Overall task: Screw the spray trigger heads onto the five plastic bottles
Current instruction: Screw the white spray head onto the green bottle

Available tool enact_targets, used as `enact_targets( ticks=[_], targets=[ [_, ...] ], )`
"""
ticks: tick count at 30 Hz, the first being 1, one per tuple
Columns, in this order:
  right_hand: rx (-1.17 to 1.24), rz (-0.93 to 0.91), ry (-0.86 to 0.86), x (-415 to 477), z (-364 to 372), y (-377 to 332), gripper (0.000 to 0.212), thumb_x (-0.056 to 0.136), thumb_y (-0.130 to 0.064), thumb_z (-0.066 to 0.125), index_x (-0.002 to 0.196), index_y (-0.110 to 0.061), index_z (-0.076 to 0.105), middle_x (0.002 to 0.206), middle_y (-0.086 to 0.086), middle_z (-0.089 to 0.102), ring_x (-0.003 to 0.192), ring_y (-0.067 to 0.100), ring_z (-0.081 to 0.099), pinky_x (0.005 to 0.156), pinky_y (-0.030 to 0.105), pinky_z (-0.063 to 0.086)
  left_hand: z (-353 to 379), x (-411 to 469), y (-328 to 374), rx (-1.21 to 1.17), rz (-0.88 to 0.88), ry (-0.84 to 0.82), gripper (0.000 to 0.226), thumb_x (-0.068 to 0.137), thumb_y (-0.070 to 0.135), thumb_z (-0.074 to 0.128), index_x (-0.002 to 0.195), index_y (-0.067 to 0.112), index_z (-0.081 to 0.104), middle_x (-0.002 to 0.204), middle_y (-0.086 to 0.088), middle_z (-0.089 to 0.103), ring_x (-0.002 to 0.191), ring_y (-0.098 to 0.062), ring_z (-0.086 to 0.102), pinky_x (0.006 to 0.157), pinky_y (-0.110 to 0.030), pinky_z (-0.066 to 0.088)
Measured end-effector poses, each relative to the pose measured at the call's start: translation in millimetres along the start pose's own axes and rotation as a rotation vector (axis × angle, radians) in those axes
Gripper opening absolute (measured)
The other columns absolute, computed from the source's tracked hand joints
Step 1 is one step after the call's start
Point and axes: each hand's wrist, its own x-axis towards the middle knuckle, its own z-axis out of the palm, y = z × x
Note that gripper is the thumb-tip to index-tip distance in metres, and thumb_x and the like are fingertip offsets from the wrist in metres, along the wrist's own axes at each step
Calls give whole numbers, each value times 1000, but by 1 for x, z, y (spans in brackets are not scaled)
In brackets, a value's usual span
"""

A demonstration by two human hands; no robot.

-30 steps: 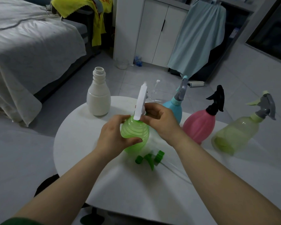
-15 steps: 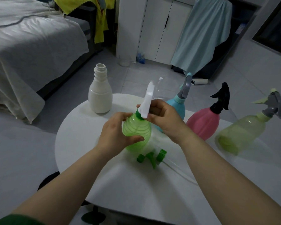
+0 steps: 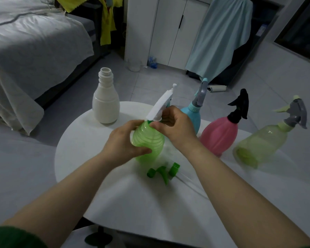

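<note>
My left hand (image 3: 121, 142) grips the ribbed green bottle (image 3: 149, 142) at the middle of the round white table (image 3: 115, 194). My right hand (image 3: 175, 126) pinches the collar of the white trigger head (image 3: 162, 104), which sits tilted on that bottle's neck. A loose green trigger head (image 3: 164, 171) with its clear tube lies on the table just in front. An open white bottle (image 3: 106, 101) stands at the back left without a head. The blue bottle (image 3: 192, 113), pink bottle (image 3: 220, 135) and pale yellow bottle (image 3: 261, 142) carry trigger heads.
A bed (image 3: 30, 51) with a grey cover stands on the left. White cabinet doors (image 3: 170, 29) and a hanging light blue cloth (image 3: 220, 34) are behind the table. A small roll (image 3: 217, 88) lies on the tiled floor.
The white trigger head has tilted and turned on the green bottle's neck as my right hand shifted its hold on the collar. My left hand keeps its grip on the bottle.
</note>
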Motion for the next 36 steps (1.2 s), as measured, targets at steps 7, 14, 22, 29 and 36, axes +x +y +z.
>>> enact_targets(
  ticks=[7,14,22,29,36],
  targets=[
    [51,30,-75,5,-7,2,33,67,-10,72,71,-34,50,78,-15,59,79,7,60,77,22,49,-18,16,1,-117,11,-280,81,64,10,74,131,27,31,133,3,42,120,-9,37,97,-23,29],
    [69,8,-28,3,-1,9,32,68,-14,72,71,-35,48,80,-16,58,84,11,60,81,25,49,10,0,11,80,-28,111,73,52,26,82,114,16,45,108,-1,52,104,-21,47,92,-37,39],
    [116,40,-105,8,-7,7,32,67,-10,73,71,-32,49,80,-11,61,81,10,61,77,24,50,-15,14,3,-114,3,-253,73,60,13,78,123,24,42,115,9,49,115,-14,45,91,-21,33],
    [105,43,-48,5,-4,8,31,66,-12,73,69,-32,50,79,-12,61,82,10,61,81,26,50,-3,8,3,-131,-6,-94,79,57,18,80,124,18,37,118,3,44,113,-12,41,94,-25,33],
    [112,66,-111,6,-5,4,31,67,-10,72,70,-32,52,82,-12,61,90,17,60,88,35,48,-15,19,-1,-169,7,-289,72,60,12,78,123,23,45,120,6,52,115,-11,46,96,-26,35]
  ],
)
